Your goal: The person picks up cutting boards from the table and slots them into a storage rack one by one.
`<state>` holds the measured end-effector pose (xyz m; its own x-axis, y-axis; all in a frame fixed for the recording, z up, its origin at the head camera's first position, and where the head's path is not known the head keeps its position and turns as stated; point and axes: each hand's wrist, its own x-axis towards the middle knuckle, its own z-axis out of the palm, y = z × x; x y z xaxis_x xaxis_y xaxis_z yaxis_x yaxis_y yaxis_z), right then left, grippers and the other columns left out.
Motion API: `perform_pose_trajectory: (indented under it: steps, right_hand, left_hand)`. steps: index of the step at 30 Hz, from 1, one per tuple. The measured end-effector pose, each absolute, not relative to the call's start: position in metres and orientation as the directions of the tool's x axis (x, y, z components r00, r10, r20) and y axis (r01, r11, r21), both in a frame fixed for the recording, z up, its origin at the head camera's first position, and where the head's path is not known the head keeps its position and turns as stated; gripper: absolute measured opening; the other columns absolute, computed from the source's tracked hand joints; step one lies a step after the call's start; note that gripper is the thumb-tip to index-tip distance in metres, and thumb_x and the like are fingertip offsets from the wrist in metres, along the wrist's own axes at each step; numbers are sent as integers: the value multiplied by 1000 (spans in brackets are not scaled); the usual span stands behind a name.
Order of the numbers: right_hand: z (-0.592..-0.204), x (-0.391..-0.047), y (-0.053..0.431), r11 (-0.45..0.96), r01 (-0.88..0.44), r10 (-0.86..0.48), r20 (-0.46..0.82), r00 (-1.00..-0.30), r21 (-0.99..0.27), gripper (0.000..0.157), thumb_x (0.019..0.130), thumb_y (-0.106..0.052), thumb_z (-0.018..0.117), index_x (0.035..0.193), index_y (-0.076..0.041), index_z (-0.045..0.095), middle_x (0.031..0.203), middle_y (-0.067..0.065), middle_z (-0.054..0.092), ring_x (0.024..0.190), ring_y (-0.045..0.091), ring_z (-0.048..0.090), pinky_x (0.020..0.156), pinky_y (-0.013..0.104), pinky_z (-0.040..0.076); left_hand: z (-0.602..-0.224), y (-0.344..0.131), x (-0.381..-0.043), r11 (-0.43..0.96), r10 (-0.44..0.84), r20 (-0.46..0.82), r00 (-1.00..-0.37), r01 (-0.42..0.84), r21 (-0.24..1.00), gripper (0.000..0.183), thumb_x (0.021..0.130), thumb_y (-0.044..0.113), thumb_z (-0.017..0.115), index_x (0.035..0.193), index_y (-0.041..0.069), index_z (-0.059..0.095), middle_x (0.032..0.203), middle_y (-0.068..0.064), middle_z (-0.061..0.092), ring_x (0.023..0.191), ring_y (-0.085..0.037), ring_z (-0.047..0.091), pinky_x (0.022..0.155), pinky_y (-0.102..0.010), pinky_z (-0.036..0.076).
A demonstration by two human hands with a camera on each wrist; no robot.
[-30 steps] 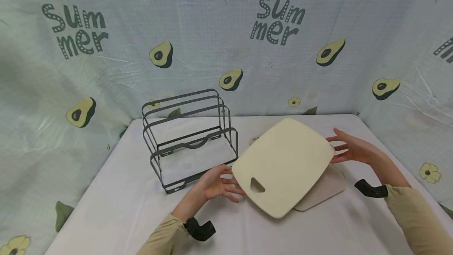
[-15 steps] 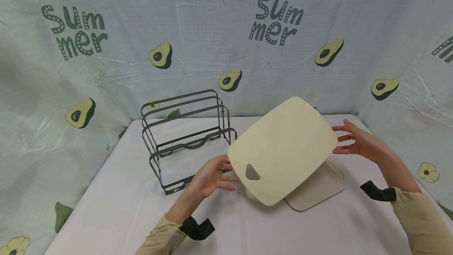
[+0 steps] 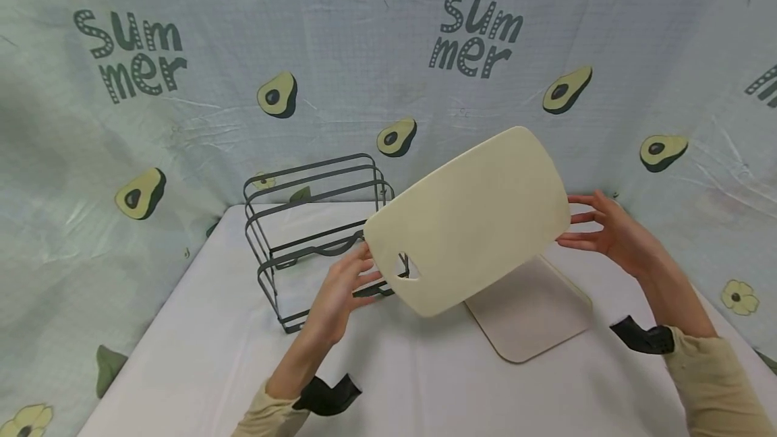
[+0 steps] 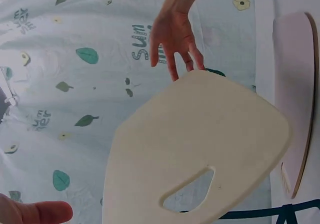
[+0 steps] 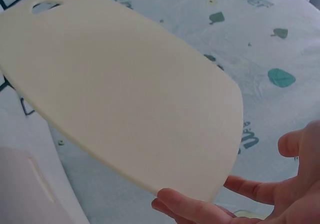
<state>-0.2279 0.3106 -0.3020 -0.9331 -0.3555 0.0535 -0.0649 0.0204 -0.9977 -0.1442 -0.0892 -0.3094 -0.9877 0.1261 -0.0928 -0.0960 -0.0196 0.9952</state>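
A cream cutting board [image 3: 479, 221] with a triangular handle hole is raised and tilted between both hands. My left hand [image 3: 340, 285] is at its left edge near the hole, fingers extended and thumb [image 4: 47, 212] apart. At the opposite end, my right hand [image 3: 622, 235] supports the edge. In the right wrist view, the fingers of the right hand [image 5: 285, 204] reach along the board's lower corner, its thumb clear of it. Beneath lies a second, pinkish board [image 3: 534, 319], partly covered in the head view.
A dark wire rack [image 3: 330, 253] with several upright loops stands left of the boards, partly behind my left hand. The white table [image 3: 437, 383] has a printed curtain [image 3: 328, 39] behind it and along the sides. Both wrists wear black mounts.
Both hands have lifted the cream cutting board and shifted it left toward the rack, tilting it more upright. More of the pinkish board underneath shows. The rack has stayed put.
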Motion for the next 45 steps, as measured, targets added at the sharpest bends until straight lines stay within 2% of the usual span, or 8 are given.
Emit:
perform_pose_trajectory:
  steps: [6,9,15,22,27,33,38,45]
  right_hand:
    - [-300,-225,295,-111,-102,-362,136,-922,-989,32,98,-30,22,121,-17,40,102,8,46,82,24,67,74,29,53]
    - [-299,-224,286,-151,-124,-366,172,-915,-981,32,98,-27,22,122,-15,40,100,8,48,83,26,67,74,31,53]
    - [-298,-222,266,-145,-140,-363,185,-913,-979,34,98,-27,24,124,-14,42,99,9,47,86,26,67,74,32,53]
    - [-297,-221,242,-133,-139,-397,181,-900,-981,35,98,-29,23,126,-15,40,101,10,47,88,24,66,77,30,52]
    - [-295,-219,221,-136,-132,-442,179,-879,-982,36,99,-30,20,130,-16,33,102,11,45,92,24,65,80,29,51]
    - [-292,-220,189,-87,-117,-455,144,-879,-989,43,98,-31,20,137,-15,24,108,12,44,95,25,64,83,32,50]
    - [-292,-224,168,-67,-120,-444,137,-885,-991,46,97,-33,23,140,-15,22,111,12,46,103,31,60,85,34,49]
    - [-293,-228,145,-38,-202,-458,197,-867,-979,47,97,-30,24,141,-16,23,112,6,51,111,33,54,85,37,49]
  left_hand:
    - [-300,-99,-138,-8,74,-55,-996,-55,998,47,91,18,39,138,20,32,136,-5,31,122,-32,40,93,-53,35]
    - [-296,-103,-135,-12,50,-24,-998,-25,1000,48,92,15,40,139,19,30,137,-6,30,123,-30,38,96,-54,33]
    - [-287,-111,-127,-14,-16,20,-1000,20,1000,54,93,12,39,142,19,20,131,-13,32,122,-28,37,101,-52,30]
    - [-281,-122,-114,21,-122,93,-988,91,996,53,94,15,37,142,22,18,127,-11,27,113,-20,41,103,-48,26]
    - [-275,-132,-104,36,-214,182,-960,178,983,52,93,13,36,142,19,19,123,-7,29,105,-10,44,104,-45,24]
    - [-268,-148,-97,30,-332,282,-900,288,957,47,93,12,37,139,17,28,109,2,31,111,-13,42,103,-47,23]
    - [-261,-161,-94,15,-412,294,-863,316,949,44,93,18,36,137,20,34,112,4,32,118,-17,36,102,-50,22]
    - [-253,-178,-94,-44,-488,294,-822,359,932,41,95,31,28,132,21,44,114,4,37,106,-13,32,94,-45,26]
